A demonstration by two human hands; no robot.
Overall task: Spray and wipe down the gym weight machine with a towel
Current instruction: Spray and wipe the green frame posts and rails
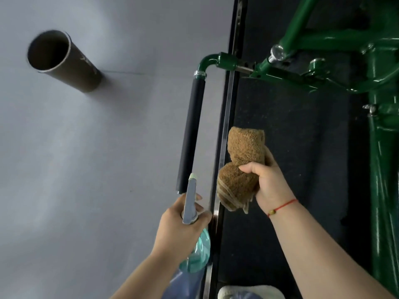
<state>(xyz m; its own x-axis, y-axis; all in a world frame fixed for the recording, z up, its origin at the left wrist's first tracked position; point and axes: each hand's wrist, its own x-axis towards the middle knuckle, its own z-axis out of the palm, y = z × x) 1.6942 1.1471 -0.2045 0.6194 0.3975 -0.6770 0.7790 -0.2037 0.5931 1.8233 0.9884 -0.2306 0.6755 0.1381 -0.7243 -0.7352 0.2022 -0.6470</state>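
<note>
head view, only one there is.

- left grip (pixel 183 227): closed round the neck of the spray bottle (pixel 190 197), fingers curled by the trigger. Can't tell if the trigger is being squeezed. The teal body hangs below the fist.
- The nozzle points up-frame along the padded handle (pixel 191 134), its tip just beside the handle's near end. My read: it's lined up that way so the mist lands on the foam and not the grey floor (pixel 86 169) under it.
- right grip (pixel 269 184): clamped on the towel (pixel 244 160), thumb across the middle, with the wad sticking out above and below the fist. Bunching it likely gives a thick pad to wrap round a tube.
- The towel is to the right of the handle, over the black mat (pixel 291 117), and touches no part of the machine. It's probably parked there to stay out of the spray line, with only a short move in to wipe.
- The handle hangs off a green elbow (pixel 207 61) on the green frame (pixel 380 147) and overhangs the metal edge strip (pixel 224 126).
- Step, as I judge it: spraying the handle, wipe not yet done. Can't tell if the foam is wet.
- Risk: overspray makes the floor slick.
- The dark tube (pixel 62 59) stands well apart on the left and isn't involved.
</note>
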